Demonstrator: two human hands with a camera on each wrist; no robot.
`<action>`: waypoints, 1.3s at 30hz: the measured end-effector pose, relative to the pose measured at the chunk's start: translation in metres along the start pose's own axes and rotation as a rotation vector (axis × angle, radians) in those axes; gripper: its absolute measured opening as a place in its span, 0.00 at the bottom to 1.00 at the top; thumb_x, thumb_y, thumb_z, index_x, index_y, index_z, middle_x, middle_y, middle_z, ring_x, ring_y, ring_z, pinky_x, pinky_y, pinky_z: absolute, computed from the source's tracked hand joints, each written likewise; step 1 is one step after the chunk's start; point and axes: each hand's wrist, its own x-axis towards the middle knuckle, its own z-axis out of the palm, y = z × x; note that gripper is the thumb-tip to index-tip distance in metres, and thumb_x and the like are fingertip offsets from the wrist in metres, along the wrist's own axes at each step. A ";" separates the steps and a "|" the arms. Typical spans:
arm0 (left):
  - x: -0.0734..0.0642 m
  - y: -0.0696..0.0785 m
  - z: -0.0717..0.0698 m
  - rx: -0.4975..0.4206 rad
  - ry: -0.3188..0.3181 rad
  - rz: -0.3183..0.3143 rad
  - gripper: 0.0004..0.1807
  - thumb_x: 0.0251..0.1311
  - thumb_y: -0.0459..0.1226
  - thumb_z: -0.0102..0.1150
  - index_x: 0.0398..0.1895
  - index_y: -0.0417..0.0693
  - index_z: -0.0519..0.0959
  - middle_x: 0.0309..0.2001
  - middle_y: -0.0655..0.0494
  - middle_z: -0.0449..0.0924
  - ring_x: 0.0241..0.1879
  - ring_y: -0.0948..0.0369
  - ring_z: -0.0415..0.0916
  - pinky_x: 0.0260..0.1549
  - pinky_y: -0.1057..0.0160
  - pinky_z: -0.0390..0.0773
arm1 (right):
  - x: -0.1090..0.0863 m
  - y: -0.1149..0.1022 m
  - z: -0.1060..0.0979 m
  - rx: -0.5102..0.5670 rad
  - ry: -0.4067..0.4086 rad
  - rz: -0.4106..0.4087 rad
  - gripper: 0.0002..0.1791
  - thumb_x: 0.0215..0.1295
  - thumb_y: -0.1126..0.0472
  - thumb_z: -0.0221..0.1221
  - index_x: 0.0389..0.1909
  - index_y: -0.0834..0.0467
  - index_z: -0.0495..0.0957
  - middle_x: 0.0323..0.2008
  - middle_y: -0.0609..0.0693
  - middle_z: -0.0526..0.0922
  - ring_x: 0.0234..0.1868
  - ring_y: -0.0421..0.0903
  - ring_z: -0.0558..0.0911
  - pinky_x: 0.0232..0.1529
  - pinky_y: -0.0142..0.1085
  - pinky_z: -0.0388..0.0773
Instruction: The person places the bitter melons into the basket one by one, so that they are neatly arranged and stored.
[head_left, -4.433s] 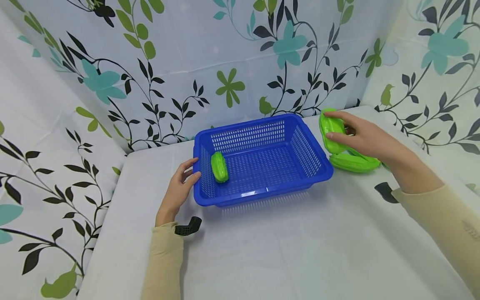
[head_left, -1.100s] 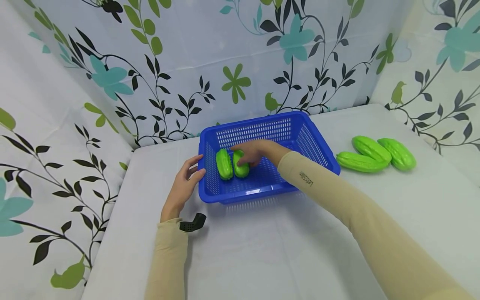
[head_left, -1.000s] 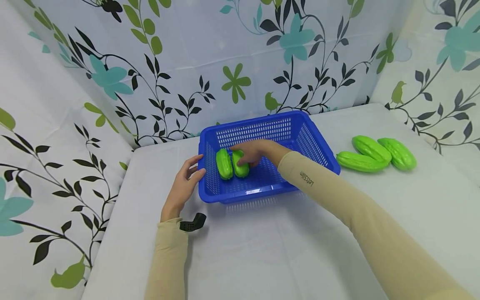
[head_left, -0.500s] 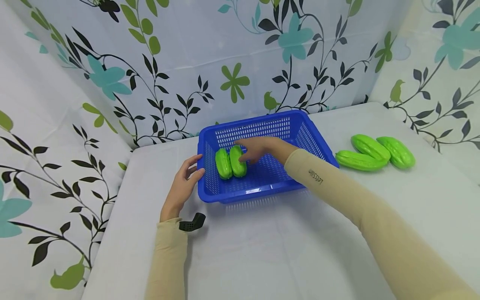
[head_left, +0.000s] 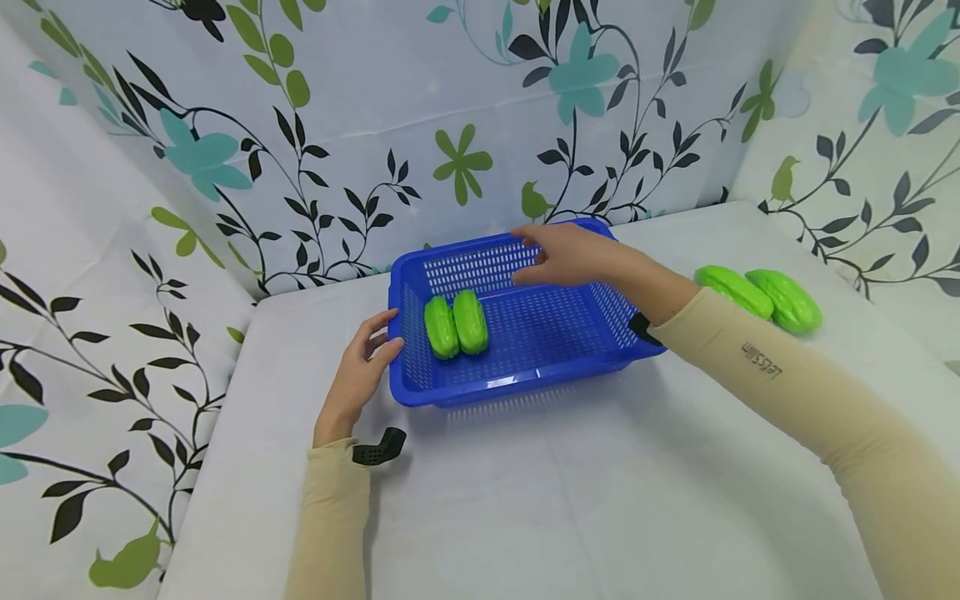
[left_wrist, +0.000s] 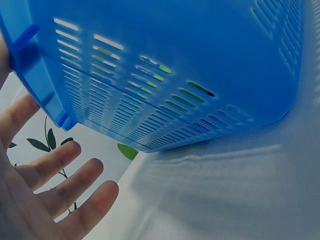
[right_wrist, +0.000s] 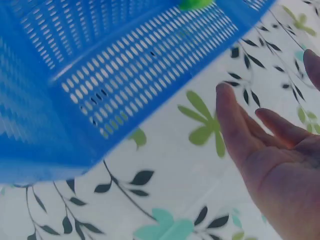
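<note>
Blue basket (head_left: 525,382): rear rim partly hidden by right hand (head_left: 572,255); cropped in both wrist views;
Left hand (head_left: 352,379): thumb cut off by left wrist view's edge;
Left loose green vegetable (head_left: 735,287): lower side partly hidden by right sleeve (head_left: 810,400);
Basketed green vegetable (right_wrist: 195,4): cut off by right wrist view's top edge; which one, undetermined

Up beyond the right hand's fingers (head_left: 529,234) — a pale backdrop cloth (head_left: 360,75), black leaves (head_left: 527,47) sprigged right across it! There's a green flower (head_left: 462,164) up and left of those fingertips, a turquoise bloom (head_left: 582,77) higher and to their right, a little green bird (head_left: 534,201) just above them. Well left of the left hand's fingers (head_left: 380,320), more printed cloth (head_left: 90,208) — and below them, the white tabletop (head_left: 480,500).
</note>
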 end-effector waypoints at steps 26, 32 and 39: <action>0.012 -0.035 0.001 -0.010 0.033 0.011 0.32 0.68 0.51 0.55 0.74 0.62 0.61 0.74 0.54 0.55 0.72 0.48 0.55 0.65 0.36 0.57 | -0.138 0.100 -0.002 0.121 0.358 0.219 0.45 0.65 0.44 0.61 0.75 0.60 0.53 0.70 0.64 0.61 0.66 0.66 0.65 0.62 0.62 0.64; 0.012 -0.027 0.001 -0.010 0.018 -0.002 0.32 0.69 0.47 0.54 0.74 0.58 0.60 0.74 0.51 0.54 0.72 0.47 0.54 0.66 0.37 0.57 | -0.150 0.134 0.006 0.126 0.303 0.310 0.49 0.66 0.40 0.58 0.76 0.60 0.47 0.70 0.68 0.59 0.66 0.69 0.62 0.60 0.67 0.62; -0.001 0.001 0.004 -0.004 0.009 -0.003 0.31 0.71 0.43 0.51 0.75 0.50 0.58 0.74 0.44 0.53 0.72 0.43 0.53 0.65 0.35 0.56 | -0.157 0.161 0.015 0.116 0.265 0.350 0.48 0.68 0.42 0.57 0.75 0.65 0.47 0.66 0.73 0.62 0.64 0.71 0.63 0.59 0.67 0.63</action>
